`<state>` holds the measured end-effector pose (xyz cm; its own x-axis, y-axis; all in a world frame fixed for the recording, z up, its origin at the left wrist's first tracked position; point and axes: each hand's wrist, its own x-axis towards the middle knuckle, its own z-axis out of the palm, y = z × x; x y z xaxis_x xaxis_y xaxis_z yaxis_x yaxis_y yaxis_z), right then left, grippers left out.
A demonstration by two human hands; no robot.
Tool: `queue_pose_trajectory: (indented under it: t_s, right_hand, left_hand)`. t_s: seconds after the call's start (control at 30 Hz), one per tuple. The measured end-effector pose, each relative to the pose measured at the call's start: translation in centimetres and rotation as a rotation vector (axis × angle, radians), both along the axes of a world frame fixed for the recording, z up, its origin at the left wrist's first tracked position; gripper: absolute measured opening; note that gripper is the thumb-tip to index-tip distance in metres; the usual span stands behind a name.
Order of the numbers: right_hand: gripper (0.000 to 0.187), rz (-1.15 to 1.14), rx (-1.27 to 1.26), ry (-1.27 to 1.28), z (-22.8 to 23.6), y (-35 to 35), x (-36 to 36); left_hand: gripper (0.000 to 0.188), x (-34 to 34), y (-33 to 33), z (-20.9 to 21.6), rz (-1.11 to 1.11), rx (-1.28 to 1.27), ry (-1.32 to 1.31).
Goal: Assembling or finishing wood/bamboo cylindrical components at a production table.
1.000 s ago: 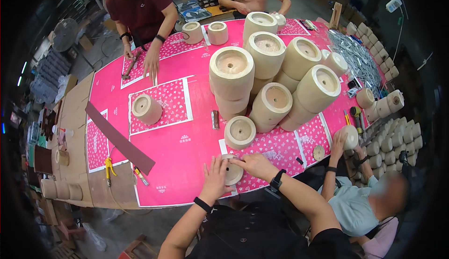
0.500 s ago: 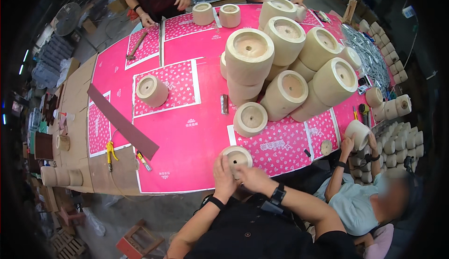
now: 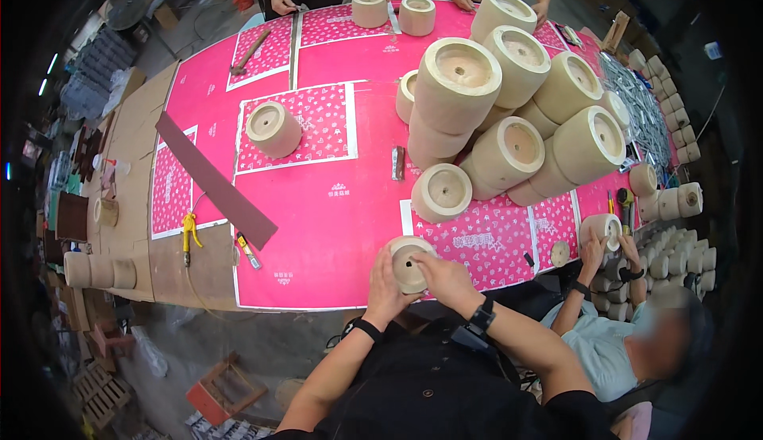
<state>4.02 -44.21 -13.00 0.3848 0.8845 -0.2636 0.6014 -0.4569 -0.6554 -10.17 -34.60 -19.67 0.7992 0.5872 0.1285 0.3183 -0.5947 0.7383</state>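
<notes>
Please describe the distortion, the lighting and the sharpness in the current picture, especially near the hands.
Head view: the pink-covered table's far edge bows into an arc, and the corners fall to black; head view: the background is dim, with small strip lights glowing at left; head view: left hand, right hand and wooden cylinder look fairly sharp.
</notes>
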Motion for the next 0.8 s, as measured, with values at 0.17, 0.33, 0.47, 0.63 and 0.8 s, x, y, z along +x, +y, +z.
queue_pose_trajectory:
  t_s: [0.17, 0.33, 0.47, 0.63, 0.8]
  right_hand:
    - [0.023, 0.272, -0.107, -0.234, -0.1, -0.9, -1.5]
    - [0.015, 0.484, -0.122, -0.477, 2.7, 0.9, 2.7]
    - [0.013, 0.532, -0.041, -0.554, 0.9, 0.8, 2.5]
    - [0.015, 0.429, -0.212, -0.309, -0.1, 2.5, -1.7]
    - [0.022, -0.794, 0.193, 0.937, -4.6, 2.2, -1.9]
  left_hand:
    - [0.127, -0.5, -0.4, -1.2, -0.003, 0.097, -0.007]
    - [0.132, 0.2, -0.2, -0.8, -0.035, 0.056, 0.017]
    - [0.132, 0.5, -0.2, -0.3, -0.052, 0.069, 0.021]
    - [0.128, 0.2, 0.0, -1.4, -0.004, 0.137, 0.047]
    - [0.126, 0.1, 0.4, 0.2, 0.008, 0.062, -0.049]
